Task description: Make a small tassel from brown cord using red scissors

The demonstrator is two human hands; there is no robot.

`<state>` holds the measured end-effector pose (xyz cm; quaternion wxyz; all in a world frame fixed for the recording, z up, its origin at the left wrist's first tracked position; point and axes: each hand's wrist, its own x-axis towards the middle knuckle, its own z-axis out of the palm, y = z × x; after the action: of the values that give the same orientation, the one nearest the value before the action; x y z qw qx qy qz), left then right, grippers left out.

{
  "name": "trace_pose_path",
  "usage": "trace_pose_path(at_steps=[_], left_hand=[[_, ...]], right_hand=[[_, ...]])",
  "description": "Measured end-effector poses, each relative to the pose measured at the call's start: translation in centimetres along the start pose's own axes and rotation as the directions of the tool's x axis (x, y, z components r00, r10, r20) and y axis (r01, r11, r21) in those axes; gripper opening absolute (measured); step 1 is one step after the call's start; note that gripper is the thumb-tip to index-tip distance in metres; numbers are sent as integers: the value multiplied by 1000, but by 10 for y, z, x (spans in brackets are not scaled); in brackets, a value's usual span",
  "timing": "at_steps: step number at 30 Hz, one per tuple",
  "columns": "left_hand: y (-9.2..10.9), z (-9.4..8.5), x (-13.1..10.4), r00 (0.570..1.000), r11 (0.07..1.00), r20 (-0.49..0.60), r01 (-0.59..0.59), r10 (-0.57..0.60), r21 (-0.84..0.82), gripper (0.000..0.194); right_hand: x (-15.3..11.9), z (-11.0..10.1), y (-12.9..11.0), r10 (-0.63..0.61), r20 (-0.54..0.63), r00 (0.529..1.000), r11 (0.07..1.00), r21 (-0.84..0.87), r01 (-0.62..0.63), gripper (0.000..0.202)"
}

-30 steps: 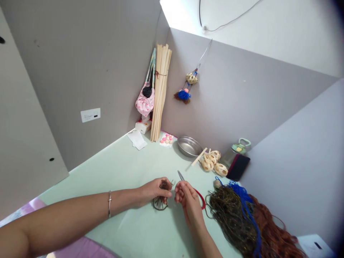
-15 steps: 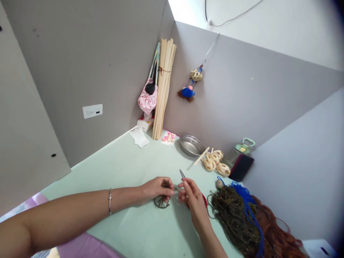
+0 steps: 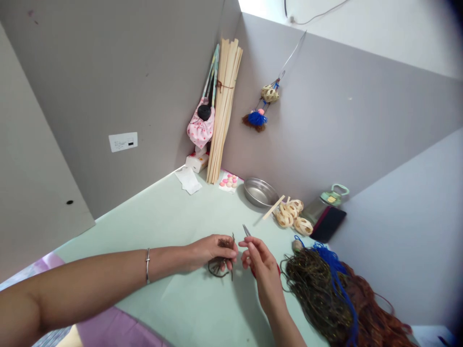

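My left hand, a bracelet on its wrist, pinches a small bundle of dark brown cord just above the table. Cord ends stick up and down past the thumb, and a loop hangs below the fingers. Close by on the right, my right hand is closed around scissors. Their metal tips point up and away, and a bit of the red handle shows behind the palm. A small gap separates the two hands. Part of the cord bundle is hidden by my left fingers.
Brown-green yarn, blue cord and rust-brown yarn lie at the right. Farther back are woven strip balls, a metal bowl, a bottle, a phone, pink beads and wooden strips.
Cord ends now stand out above and below my left fingertips, where they did not show before. My right hand keeps the scissors in nearly the same place. The whole view has shifted slightly.
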<state>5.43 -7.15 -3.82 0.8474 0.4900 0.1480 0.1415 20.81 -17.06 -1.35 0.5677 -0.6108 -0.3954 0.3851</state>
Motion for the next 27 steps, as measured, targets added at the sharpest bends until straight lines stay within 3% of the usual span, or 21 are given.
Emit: trace_pose_path(at_steps=[2, 5, 7, 10, 14, 16, 21, 27], left_hand=[[3, 2, -1, 998, 998, -46, -39, 36, -50, 34], [4, 2, 0, 994, 994, -69, -85, 79, -75, 33], [3, 0, 1, 991, 994, -101, -98, 92, -50, 33], [1, -2, 3, 986, 997, -151, -73, 73, 5, 34], [1, -1, 2, 991, 998, -121, -59, 58, -3, 36], [1, 2, 2, 990, 996, -118, -82, 79, -19, 38], [-1, 5, 2, 986, 993, -120, -114, 115, 11, 43], [-5, 3, 2, 992, 998, -121, -50, 47, -23, 40]], right_hand=[[-2, 4, 3, -19, 35, 999, 997, -68, 21, 34], [-4, 8, 9, 46, 260, 964, 997, -79, -26, 35], [-3, 7, 12, 98, 349, 932, 990, -130, -55, 36], [0, 1, 11, 64, 256, 964, 976, -217, -8, 41], [-1, -2, 8, -36, 97, 995, 971, -234, 58, 40], [-3, 0, 8, 6, 99, 995, 977, -214, 15, 44], [-3, 6, 14, 104, 244, 964, 968, -247, -42, 55], [3, 2, 17, -7, 131, 991, 969, -246, 39, 43]])
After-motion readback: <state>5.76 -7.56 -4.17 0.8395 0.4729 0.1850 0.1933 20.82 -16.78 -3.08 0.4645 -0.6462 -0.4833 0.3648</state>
